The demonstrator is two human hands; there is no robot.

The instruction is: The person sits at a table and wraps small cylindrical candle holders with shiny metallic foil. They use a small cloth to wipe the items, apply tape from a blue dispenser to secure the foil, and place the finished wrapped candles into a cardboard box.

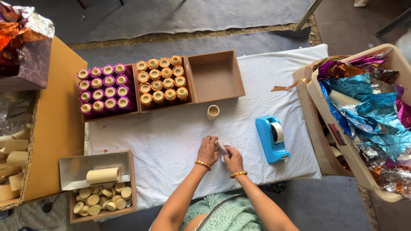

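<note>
Near the front edge of the tabletop (171, 141), on its white cloth: left hand (208, 149) and right hand (233, 159) pressed together, fingers of both closed around one small whitish piece (222, 147), perhaps a paper-wrapped tube, too small to tell. Gold bangle on each wrist.

Just right of the hands: blue tape dispenser (270, 139). Beyond them, toward the far edge: single uncovered cardboard tube (212, 112) standing upright, alone. Along the far edge, three brown boxes side by side: purple-wrapped tubes (104, 88) at the far-left corner, orange-wrapped tubes (161, 80) in the middle, empty box (215, 76) to the right.

At the front-left corner: tray (72, 171) with one plain tube lying flat, over a box of round cardboard discs (102, 199).

Off the right edge: beige bin (364, 171) heaped with crumpled foil sheets (368, 107), blue, purple, silver.
</note>
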